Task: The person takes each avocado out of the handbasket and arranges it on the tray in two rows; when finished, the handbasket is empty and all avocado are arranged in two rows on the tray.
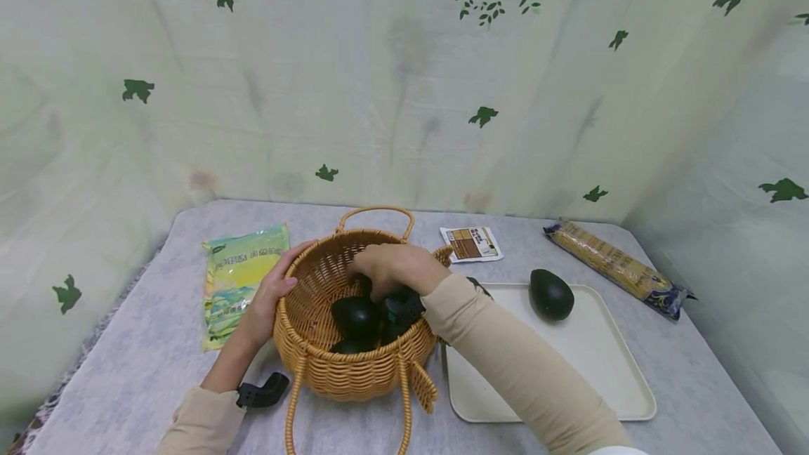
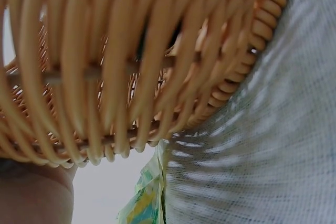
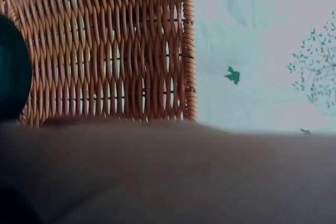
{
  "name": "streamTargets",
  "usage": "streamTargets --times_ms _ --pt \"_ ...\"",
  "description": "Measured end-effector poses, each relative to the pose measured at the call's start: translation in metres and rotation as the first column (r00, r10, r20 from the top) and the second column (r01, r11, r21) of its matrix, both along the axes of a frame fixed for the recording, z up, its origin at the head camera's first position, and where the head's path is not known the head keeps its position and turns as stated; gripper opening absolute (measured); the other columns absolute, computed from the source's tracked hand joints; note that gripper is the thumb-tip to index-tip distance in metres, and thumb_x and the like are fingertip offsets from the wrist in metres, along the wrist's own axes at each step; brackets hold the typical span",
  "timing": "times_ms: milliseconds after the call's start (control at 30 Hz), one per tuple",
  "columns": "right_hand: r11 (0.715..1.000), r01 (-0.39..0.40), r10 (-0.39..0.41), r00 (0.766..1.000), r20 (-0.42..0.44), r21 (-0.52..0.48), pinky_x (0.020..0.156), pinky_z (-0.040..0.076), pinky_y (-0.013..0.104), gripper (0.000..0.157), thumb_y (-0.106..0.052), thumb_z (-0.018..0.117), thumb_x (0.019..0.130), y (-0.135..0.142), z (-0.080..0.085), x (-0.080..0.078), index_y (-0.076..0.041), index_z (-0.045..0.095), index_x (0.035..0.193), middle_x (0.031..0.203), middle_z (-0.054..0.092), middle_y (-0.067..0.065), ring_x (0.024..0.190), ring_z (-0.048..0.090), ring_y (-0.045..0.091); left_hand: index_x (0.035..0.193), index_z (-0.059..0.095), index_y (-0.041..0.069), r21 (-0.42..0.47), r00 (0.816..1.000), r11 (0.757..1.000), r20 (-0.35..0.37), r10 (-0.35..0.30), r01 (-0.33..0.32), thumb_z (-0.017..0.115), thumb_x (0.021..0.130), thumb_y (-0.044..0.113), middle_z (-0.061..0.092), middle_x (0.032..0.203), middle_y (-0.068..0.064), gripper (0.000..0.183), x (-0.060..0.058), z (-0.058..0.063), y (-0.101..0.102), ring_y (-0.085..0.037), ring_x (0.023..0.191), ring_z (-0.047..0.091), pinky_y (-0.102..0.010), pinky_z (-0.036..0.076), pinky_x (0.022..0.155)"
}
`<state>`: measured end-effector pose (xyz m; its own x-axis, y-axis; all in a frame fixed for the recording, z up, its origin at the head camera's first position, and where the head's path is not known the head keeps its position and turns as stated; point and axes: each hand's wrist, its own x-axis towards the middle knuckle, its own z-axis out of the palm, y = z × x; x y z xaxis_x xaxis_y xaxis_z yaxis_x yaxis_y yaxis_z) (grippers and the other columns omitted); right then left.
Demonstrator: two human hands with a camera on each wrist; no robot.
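A round wicker basket (image 1: pixel 354 374) with raised handles stands in the middle of the table, seen close up in the left wrist view. My left hand (image 1: pixel 272 297) grips its left rim, the thumb at the edge. Down inside the basket my right hand (image 1: pixel 395 265) has its fingers curled over a dark avocado, mostly hidden beneath the hand. Beside it lies another dark green avocado (image 1: pixel 356 317), with part of one more below. One avocado (image 1: pixel 551 295) rests on the white tray (image 1: pixel 493 399) at the right. The right wrist view shows an avocado (image 3: pixel 11 72) against the woven wall.
Left of the basket lies a green and yellow packet (image 1: pixel 243 279). A small white and brown sachet (image 1: pixel 472 244) sits behind the tray. At the far right is a long packet of what look like dry noodles (image 1: pixel 616 265). A patterned cloth wall (image 1: pixel 284 90) closes off the back.
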<state>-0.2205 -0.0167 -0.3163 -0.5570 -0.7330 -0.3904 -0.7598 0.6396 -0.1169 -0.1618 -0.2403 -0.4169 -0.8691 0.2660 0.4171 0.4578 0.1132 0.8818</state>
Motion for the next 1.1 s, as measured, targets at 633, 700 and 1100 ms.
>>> streamTargets --times_ms 633,700,1100 --pt "0.943 -0.040 0.082 0.990 0.113 -0.330 0.107 0.045 0.033 0.048 -0.020 0.071 0.094 0.033 0.022 0.003 -0.013 0.064 0.141 0.142 0.062 0.000 0.130 0.056 0.016 0.158 0.038 0.007 0.014 1.000 1.000 0.003 -0.007 0.007 0.032 0.100 0.018 0.043 0.152 -0.012 0.059 -0.001 0.000 0.001 -0.022 0.136 0.048 -0.024 0.046 0.102" --pt "0.927 -0.041 0.092 0.989 0.118 -0.374 0.107 0.045 0.033 0.046 -0.020 0.071 0.094 0.037 0.021 0.002 -0.014 0.065 0.140 0.141 0.063 -0.001 0.129 0.056 0.014 0.158 0.037 0.007 0.025 1.000 1.000 0.008 -0.019 0.018 0.032 0.100 0.018 0.042 0.152 -0.014 0.059 -0.001 -0.001 0.001 -0.023 0.135 0.048 -0.025 0.047 0.101" --pt "0.800 0.030 0.093 0.980 0.173 -0.599 0.091 0.051 0.030 0.042 -0.026 0.070 0.097 0.069 0.020 0.001 -0.026 0.065 0.139 0.139 0.062 -0.012 0.109 0.059 0.006 0.158 0.038 0.007 0.032 1.000 0.999 0.002 -0.022 0.022 0.032 0.101 0.018 0.044 0.151 -0.012 0.058 -0.002 -0.001 0.001 -0.024 0.135 0.048 -0.025 0.046 0.102"
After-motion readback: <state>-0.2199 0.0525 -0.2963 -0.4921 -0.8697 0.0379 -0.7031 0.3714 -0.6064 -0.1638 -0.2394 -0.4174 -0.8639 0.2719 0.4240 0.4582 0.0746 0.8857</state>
